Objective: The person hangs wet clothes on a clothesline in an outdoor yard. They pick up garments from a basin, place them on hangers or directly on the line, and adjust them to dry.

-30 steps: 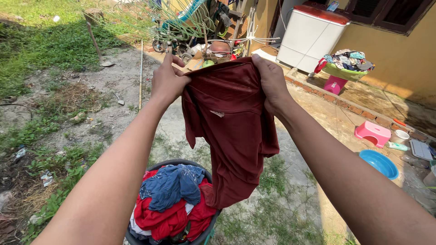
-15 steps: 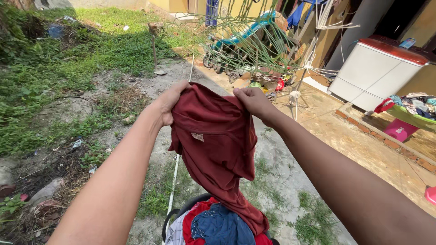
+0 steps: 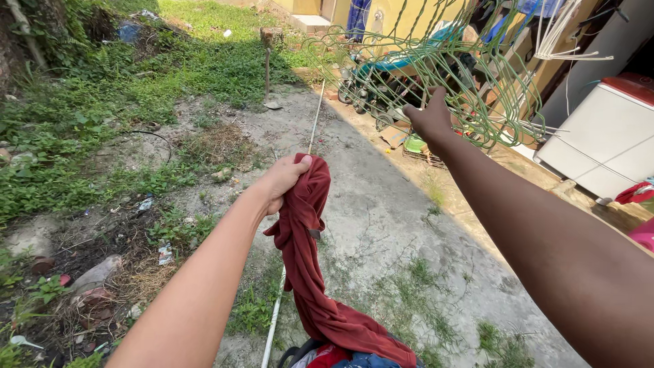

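Laundry basket [image 3: 300, 356] cut off by bottom edge; right hand [image 3: 428, 117] fingertips hidden among green wire hangers [image 3: 470, 82].

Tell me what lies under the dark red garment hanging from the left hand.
The dark red garment, gripped by the left hand, trails onto red and blue laundry in a basket whose rim barely shows. The basket's deeper contents are covered.

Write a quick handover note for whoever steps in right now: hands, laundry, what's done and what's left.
Left hand: gripping the dark red cloth garment, bunched, its tail hanging into the laundry basket.
Right hand: raised at the cluster of green wire hangers, touching them; grip unclear.
Done: garment lifted from basket.
Left: garment not yet on a hanger; red and blue clothes remain in the basket.
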